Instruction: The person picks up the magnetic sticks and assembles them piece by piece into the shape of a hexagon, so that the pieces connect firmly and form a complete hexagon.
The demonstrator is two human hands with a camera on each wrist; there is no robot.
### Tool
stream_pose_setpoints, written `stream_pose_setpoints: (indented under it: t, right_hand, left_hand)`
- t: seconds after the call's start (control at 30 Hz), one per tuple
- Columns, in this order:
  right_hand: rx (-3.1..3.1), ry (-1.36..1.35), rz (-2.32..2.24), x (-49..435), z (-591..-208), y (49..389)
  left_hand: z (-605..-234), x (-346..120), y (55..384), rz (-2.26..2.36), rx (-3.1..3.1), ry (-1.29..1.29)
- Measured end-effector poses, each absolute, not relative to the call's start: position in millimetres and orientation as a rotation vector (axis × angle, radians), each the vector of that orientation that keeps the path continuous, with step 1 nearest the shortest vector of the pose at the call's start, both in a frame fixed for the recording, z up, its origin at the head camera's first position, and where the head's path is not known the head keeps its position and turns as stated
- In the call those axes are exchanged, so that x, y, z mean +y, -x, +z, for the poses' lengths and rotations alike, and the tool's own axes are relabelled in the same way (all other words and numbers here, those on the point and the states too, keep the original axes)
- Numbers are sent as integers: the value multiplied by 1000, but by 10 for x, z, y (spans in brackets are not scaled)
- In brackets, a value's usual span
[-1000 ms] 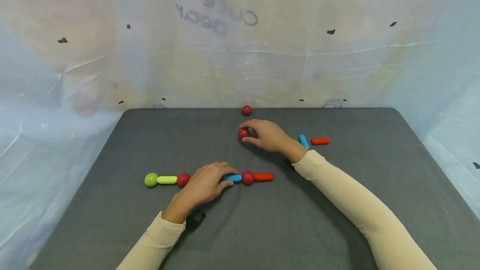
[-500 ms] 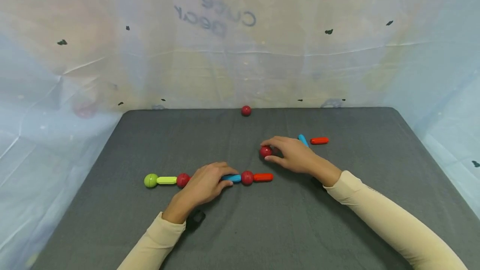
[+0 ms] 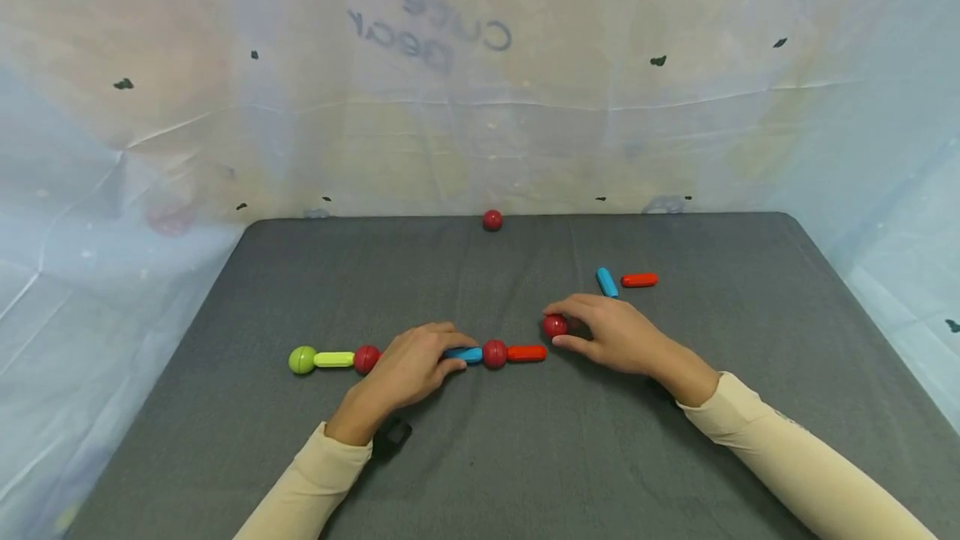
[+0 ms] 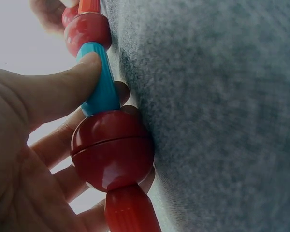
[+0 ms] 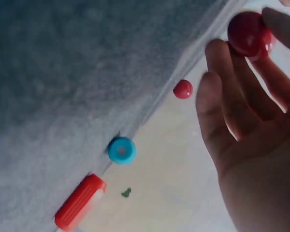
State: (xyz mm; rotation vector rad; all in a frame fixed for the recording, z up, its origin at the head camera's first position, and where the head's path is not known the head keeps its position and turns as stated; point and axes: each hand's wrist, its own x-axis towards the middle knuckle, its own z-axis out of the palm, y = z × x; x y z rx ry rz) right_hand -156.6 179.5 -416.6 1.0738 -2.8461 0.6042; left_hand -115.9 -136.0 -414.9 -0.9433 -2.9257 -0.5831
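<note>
A chain of toy balls and rods lies across the table: a lime ball (image 3: 302, 360), a lime rod (image 3: 333, 360), a red ball (image 3: 367, 359), a blue rod (image 3: 467, 355), another red ball (image 3: 495, 354) and a red end rod (image 3: 527, 353). My left hand (image 3: 408, 367) covers part of it. In the left wrist view, its thumb and fingers pinch the blue rod (image 4: 102, 87), beside a red ball (image 4: 113, 150) and a red rod (image 4: 130, 210). Just right of the chain's end, my right hand (image 3: 618, 336) holds a loose red ball (image 3: 555, 326) between thumb and fingers.
A spare red ball (image 3: 492, 220) sits at the far edge of the grey table (image 3: 480, 473). Beyond my right hand lie a loose blue rod (image 3: 607, 282) and a loose red rod (image 3: 640, 280). Translucent sheeting (image 3: 480, 132) hangs behind the table.
My right hand has carried its red ball from farther back toward the right and nearer, to just past the chain's red end. The left hand and the chain have stayed put.
</note>
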Motion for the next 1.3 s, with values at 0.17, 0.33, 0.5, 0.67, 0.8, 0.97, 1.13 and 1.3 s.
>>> stream_pose_setpoints:
  t: [0.17, 0.33, 0.5, 0.67, 0.8, 0.97, 1.13, 1.3]
  right_hand:
    - [-2831, -1081, 579, 1825, -4176, 1459]
    - [-2823, -1051, 566, 1836, -4184, 1384]
    - [-2838, -1078, 554, 1844, -4202, 1355]
    - [-2839, -1106, 555, 1858, -4209, 1344]
    - [-2842, -1103, 553, 1848, -4211, 1347]
    - [-2851, -1107, 558, 1833, -4203, 1337]
    - [-2852, -1119, 558, 1822, -4201, 1327]
    - [-2850, -1120, 558, 1819, -4196, 1316]
  left_hand:
    - [-4142, -1356, 1158, -571, -2924, 945]
    - [-4138, -1360, 1153, -581, -2932, 931]
    - [-4144, -1361, 1149, -590, -2942, 910]
    - [-4142, -1349, 1146, -604, -2943, 919]
    - [-4131, -1353, 1149, -615, -2941, 922]
    - [-4120, -1339, 1148, -629, -2917, 927]
    - [-4120, -1313, 1142, -655, -2913, 889]
    - [-4111, -1292, 1129, -673, -2926, 850]
